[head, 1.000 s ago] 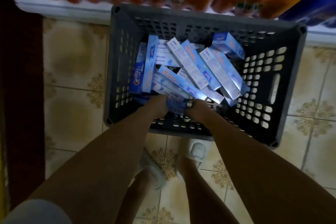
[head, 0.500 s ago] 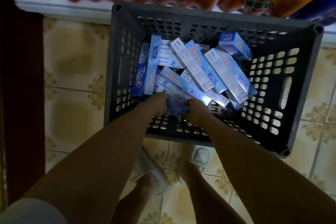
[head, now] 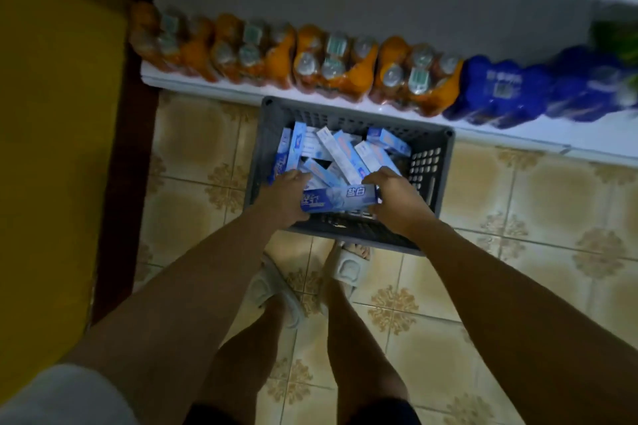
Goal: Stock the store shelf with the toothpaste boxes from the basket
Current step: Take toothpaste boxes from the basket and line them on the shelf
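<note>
Our left hand grips one end of a toothpaste box, held level over the near side of the basket; our right hand grips the other end. More boxes lie inside.

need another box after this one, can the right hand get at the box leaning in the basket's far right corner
Probably yes, once freed. The right hand now holds one end of the toothpaste box with the left hand. The corner box lies on top of the pile in the open basket, nothing covering it.
</note>
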